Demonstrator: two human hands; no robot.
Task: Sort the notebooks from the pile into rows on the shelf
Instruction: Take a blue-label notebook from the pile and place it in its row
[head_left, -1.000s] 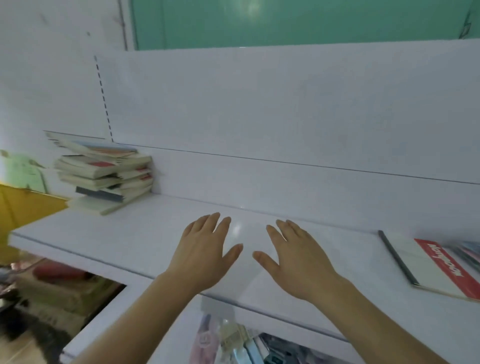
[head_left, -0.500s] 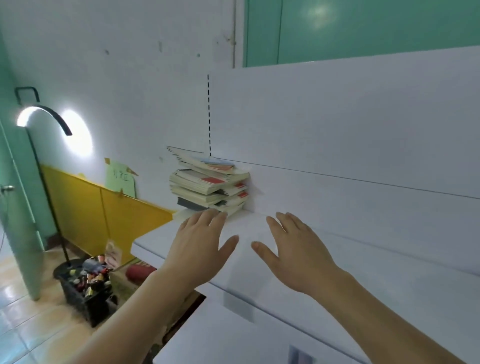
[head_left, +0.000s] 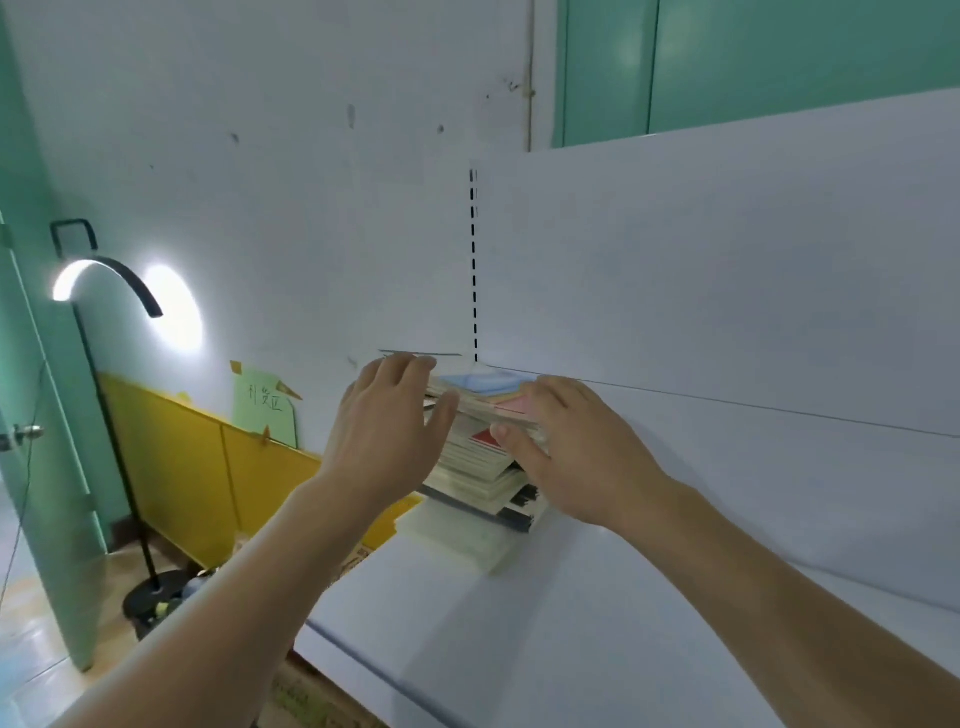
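We have our left hand (head_left: 387, 431) spread with straight fingers at the left side of the pile of notebooks (head_left: 483, 467), its fingertips level with the top of the stack and its thumb reaching across toward the upper covers; whether the palm actually touches the edges we cannot tell. Our right hand (head_left: 576, 457) is also opened out, fingers extended along the right side of the pile near the top, thumb pointing left across the front of the upper notebooks and lying against them. The pile sits at the far left end of the white shelf (head_left: 519, 623), pushed into the corner where the shelf meets its white back panel (head_left: 727, 286). The stack is uneven, with notebooks fanned at different angles; the top cover shows pale blue, yellow and pink patches, a red patch shows lower down, and a dark-edged one lies near the bottom over a pale, wider one. A slotted upright strip (head_left: 473, 260) runs up the panel's left edge just above the pile. Beyond the shelf end we see a white wall, a lit curved floor lamp (head_left: 104, 280), a green paper note (head_left: 262, 410) taped over yellow boards (head_left: 182, 467), and a green door (head_left: 31, 415) at far left.
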